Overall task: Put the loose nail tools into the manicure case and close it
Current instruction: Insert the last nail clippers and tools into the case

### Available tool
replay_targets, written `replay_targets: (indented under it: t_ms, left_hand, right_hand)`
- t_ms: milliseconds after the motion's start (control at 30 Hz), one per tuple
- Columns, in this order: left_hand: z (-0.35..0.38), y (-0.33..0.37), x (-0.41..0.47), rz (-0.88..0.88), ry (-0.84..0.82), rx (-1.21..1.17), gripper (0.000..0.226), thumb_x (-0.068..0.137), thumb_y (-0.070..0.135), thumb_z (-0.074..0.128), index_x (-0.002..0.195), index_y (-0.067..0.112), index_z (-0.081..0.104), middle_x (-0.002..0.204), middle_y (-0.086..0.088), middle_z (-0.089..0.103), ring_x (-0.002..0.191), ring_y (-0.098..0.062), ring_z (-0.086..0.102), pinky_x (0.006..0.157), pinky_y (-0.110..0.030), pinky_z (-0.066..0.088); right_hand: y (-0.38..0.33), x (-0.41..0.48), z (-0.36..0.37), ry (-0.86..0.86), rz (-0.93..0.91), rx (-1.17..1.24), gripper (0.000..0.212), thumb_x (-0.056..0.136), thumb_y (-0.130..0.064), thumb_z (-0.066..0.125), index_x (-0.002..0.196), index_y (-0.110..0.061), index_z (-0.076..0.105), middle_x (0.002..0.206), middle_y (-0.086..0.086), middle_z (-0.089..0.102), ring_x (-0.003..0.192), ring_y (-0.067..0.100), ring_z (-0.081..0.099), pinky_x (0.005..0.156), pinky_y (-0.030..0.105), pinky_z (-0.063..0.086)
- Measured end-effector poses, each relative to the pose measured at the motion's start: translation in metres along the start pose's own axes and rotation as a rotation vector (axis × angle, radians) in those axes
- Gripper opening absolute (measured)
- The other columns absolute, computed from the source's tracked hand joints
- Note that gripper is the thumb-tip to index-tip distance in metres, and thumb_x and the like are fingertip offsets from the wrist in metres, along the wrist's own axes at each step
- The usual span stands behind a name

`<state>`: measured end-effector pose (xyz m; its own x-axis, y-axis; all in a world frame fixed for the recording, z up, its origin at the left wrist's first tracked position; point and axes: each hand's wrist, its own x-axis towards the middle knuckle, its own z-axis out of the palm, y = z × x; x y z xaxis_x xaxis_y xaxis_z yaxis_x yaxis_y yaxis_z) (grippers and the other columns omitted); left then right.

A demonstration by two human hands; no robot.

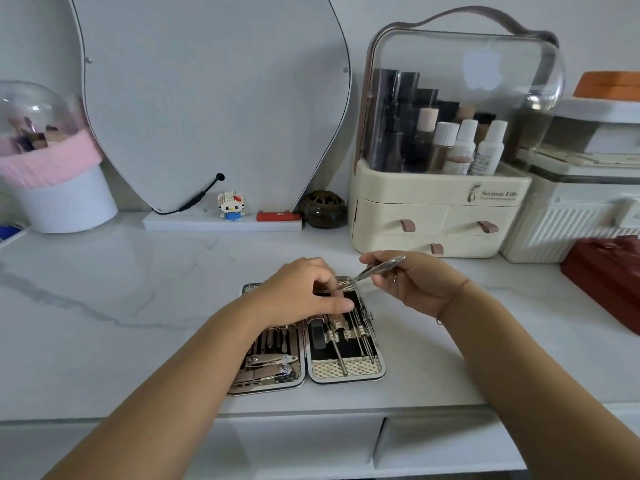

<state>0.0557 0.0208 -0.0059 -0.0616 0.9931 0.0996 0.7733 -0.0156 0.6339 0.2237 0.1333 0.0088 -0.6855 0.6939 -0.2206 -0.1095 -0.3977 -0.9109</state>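
While the left hand (304, 292) rests on the open manicure case (349, 370), grip unclear, the right hand (412, 282) pinches a metal nail tool (375, 270) just beyond it. Insertion step: seat the tip under a free loop.

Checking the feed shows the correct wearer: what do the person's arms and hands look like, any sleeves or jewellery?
Both forearms are bare, no sleeves in view. The right hand has a thin reddish cord bracelet round its wrist and what looks like a slim ring on one finger. The left hand shows no ring, watch or bracelet.
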Motion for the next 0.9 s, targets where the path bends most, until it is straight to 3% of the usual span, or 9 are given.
replay_targets:
  t_ms: [200, 400, 600, 767, 900]
  left_hand:
    - [0.003, 0.006, -0.003, 0.035, 0.196, -0.141, 0.021, 0.078, 0.038, 0.073, 0.096, 0.027, 0.070, 0.085, 0.009, 0.068, 0.081, -0.006, 0.062, 0.073, -0.021, 0.050]
    - [0.003, 0.007, -0.001, 0.072, 0.342, -0.130, 0.011, 0.082, 0.032, 0.070, 0.088, 0.026, 0.075, 0.078, 0.008, 0.072, 0.075, -0.008, 0.065, 0.073, -0.032, 0.053]
    - [0.002, 0.007, -0.001, 0.029, 0.261, -0.192, 0.012, 0.083, 0.036, 0.068, 0.088, 0.026, 0.074, 0.080, 0.009, 0.073, 0.077, -0.004, 0.065, 0.075, -0.023, 0.051]
    - [0.006, -0.002, 0.001, 0.002, 0.214, 0.160, 0.023, 0.080, 0.050, 0.065, 0.087, 0.029, 0.071, 0.093, 0.010, 0.062, 0.096, -0.010, 0.049, 0.087, -0.034, 0.039]
    - [0.002, -0.003, -0.001, -0.047, 0.230, 0.248, 0.026, 0.070, 0.058, 0.069, 0.079, 0.034, 0.064, 0.095, 0.015, 0.050, 0.100, -0.008, 0.039, 0.088, -0.031, 0.026]
  right_hand:
    - [0.000, -0.005, 0.007, -0.054, 0.043, 0.023, 0.023, 0.094, -0.003, 0.044, 0.083, 0.005, 0.062, 0.063, 0.007, 0.066, 0.056, 0.008, 0.067, 0.053, 0.016, 0.055]
    - [0.000, -0.006, 0.008, -0.118, -0.040, 0.104, 0.021, 0.094, -0.004, 0.044, 0.090, 0.006, 0.061, 0.072, 0.009, 0.067, 0.066, 0.010, 0.069, 0.062, 0.016, 0.057]
    - [0.002, -0.004, 0.014, -0.159, -0.217, 0.022, 0.026, 0.080, -0.020, 0.053, 0.094, 0.001, 0.060, 0.059, 0.002, 0.063, 0.056, 0.006, 0.062, 0.060, 0.013, 0.054]
    - [0.009, -0.001, 0.015, -0.012, -0.269, -0.113, 0.019, 0.092, -0.010, 0.051, 0.087, 0.003, 0.063, 0.058, 0.005, 0.065, 0.054, 0.009, 0.064, 0.056, 0.016, 0.054]
    - [0.011, 0.002, 0.011, 0.040, -0.212, -0.103, 0.020, 0.092, -0.012, 0.052, 0.083, 0.002, 0.063, 0.059, 0.006, 0.065, 0.055, 0.010, 0.065, 0.056, 0.016, 0.055]
